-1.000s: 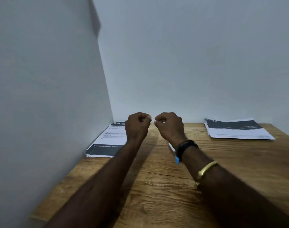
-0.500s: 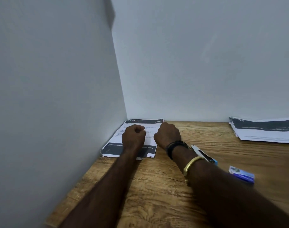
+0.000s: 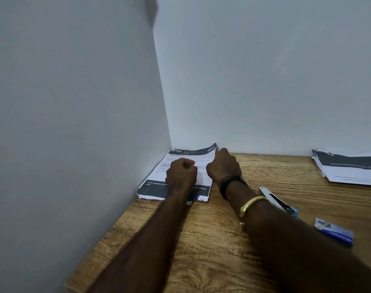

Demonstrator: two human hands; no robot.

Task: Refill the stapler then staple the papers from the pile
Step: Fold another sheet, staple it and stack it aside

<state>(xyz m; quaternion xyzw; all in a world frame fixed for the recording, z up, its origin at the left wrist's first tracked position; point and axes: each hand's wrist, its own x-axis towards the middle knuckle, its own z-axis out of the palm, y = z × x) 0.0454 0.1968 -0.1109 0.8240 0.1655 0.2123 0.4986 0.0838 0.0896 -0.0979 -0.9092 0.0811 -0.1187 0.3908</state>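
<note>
A pile of printed papers [image 3: 180,157] with dark header bands lies in the far left corner of the wooden table [image 3: 201,240], against both walls. My left hand [image 3: 181,174] rests on the pile's middle as a closed fist. My right hand [image 3: 223,166] is at the pile's right edge, its fingertips on the far right corner, which curls upward. A white and blue stapler [image 3: 279,201] lies just right of my right wrist, partly hidden by the forearm. A small blue staple box [image 3: 334,231] lies further right, nearer to me.
A second stack of papers [image 3: 349,168] sits at the far right against the back wall, cut off by the frame edge. Grey walls close the table on the left and the back. Bare wood lies between the two stacks.
My view has swung left and down. Both fists moved forward from above the table onto the left pile. My right hand then reached to the pile's far right corner, which now curls up.
</note>
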